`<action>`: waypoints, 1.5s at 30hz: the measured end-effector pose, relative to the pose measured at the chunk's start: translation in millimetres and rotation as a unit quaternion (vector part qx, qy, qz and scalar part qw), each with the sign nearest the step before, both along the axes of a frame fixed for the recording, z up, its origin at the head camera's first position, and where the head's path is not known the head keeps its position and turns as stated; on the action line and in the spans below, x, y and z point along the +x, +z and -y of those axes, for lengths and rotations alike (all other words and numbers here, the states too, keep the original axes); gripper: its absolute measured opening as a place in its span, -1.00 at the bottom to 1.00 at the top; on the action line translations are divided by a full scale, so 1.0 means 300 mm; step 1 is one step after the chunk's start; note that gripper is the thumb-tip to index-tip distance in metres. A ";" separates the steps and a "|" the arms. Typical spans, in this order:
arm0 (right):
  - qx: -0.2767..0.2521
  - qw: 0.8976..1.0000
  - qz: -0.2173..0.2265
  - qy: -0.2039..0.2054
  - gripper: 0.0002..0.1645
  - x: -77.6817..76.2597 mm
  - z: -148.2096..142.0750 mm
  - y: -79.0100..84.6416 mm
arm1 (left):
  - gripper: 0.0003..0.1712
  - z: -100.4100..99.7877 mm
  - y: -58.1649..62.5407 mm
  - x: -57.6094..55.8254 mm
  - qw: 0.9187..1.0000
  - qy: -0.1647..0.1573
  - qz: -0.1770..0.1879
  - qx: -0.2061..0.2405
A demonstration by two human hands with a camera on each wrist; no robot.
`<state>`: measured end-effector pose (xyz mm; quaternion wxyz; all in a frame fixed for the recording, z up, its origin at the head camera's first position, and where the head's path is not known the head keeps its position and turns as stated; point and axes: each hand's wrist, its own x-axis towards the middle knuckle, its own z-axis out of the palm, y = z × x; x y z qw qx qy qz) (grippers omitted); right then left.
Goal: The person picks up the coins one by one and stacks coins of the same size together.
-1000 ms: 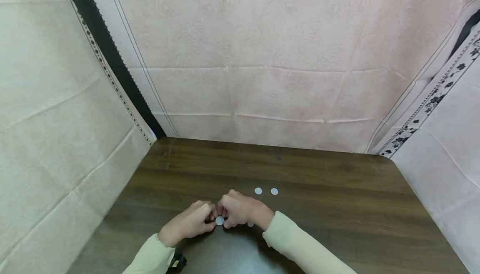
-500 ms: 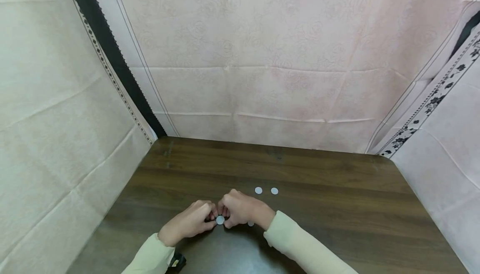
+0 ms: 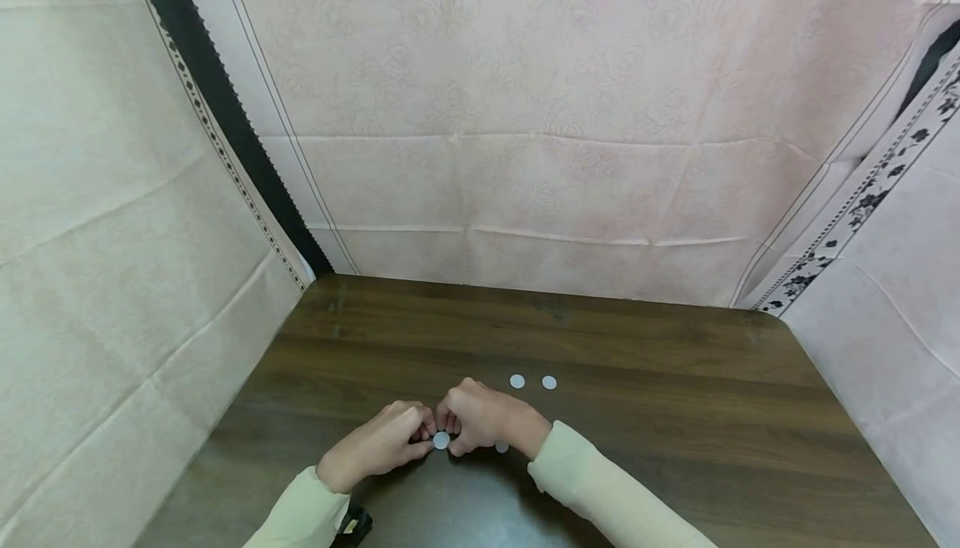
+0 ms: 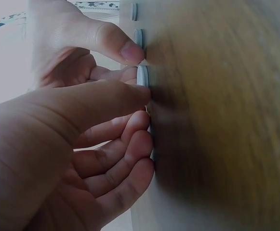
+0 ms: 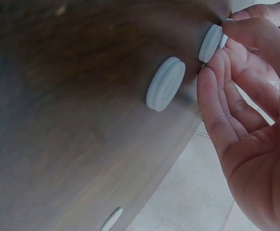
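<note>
A small white disc (image 3: 441, 440) with a grooved rim lies flat on the table between my hands. My left hand (image 3: 378, 445) holds it from the left, its thumb (image 4: 135, 95) against the edge and its other fingers curled beside it. From the other side my right hand (image 3: 478, 416) curls its thumb and fingers around the same disc. Under the right hand sits a second disc (image 5: 210, 43), hidden in the head view. A third disc (image 5: 166, 84) lies beside it, partly covered by the right wrist from above.
Two more white discs, a left one (image 3: 517, 381) and a right one (image 3: 550, 382), lie farther back on the brown wooden table (image 3: 637, 414). Pale cloth (image 3: 525, 114) hangs behind and on both sides. A dark object (image 3: 352, 525) sits by the left sleeve.
The disc between my hands has shifted very slightly to the right since one second ago. Both hands have stayed almost still around it.
</note>
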<state>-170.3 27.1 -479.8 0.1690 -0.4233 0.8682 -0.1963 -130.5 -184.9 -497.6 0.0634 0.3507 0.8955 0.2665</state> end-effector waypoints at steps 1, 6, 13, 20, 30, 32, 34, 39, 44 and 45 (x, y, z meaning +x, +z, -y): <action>-0.001 1.000 0.001 -0.001 -0.77 0.000 -0.001 0.000 | -0.93 0.000 0.000 -0.001 1.000 0.000 -0.001 0.000; -0.004 1.000 0.002 -0.002 -0.78 -0.001 -0.003 -0.001 | -0.93 -0.001 0.000 -0.002 1.000 -0.002 -0.012 -0.003; -0.009 1.000 0.006 -0.004 -0.79 0.002 -0.004 -0.002 | -0.93 -0.001 0.001 0.001 1.000 -0.005 -0.016 -0.007; -0.008 1.000 0.010 -0.007 -0.79 -0.002 -0.002 -0.008 | -0.92 -0.003 0.001 -0.002 1.000 -0.009 -0.017 -0.005; -0.010 1.000 0.011 0.005 -0.77 -0.007 -0.021 -0.001 | -0.92 -0.003 0.001 -0.001 1.000 0.000 0.005 0.004; -0.014 1.000 0.012 0.009 -0.73 -0.007 -0.033 0.004 | -0.92 -0.001 0.000 0.004 1.000 0.002 0.011 0.005; -0.021 1.000 0.009 0.011 -0.70 -0.009 -0.050 0.013 | -0.91 0.001 0.000 0.006 1.000 0.004 0.013 0.005; -0.035 0.999 -0.010 0.008 -0.70 -0.032 -0.110 0.061 | -0.90 0.003 0.000 0.004 1.000 0.004 -0.001 0.001; -0.031 0.999 -0.021 -0.010 -0.70 -0.072 -0.191 0.109 | -0.90 0.004 0.001 0.003 1.000 0.003 -0.008 -0.003; -0.029 0.999 -0.023 -0.015 -0.70 -0.081 -0.207 0.115 | -0.90 0.004 0.001 0.003 1.000 0.003 -0.008 -0.003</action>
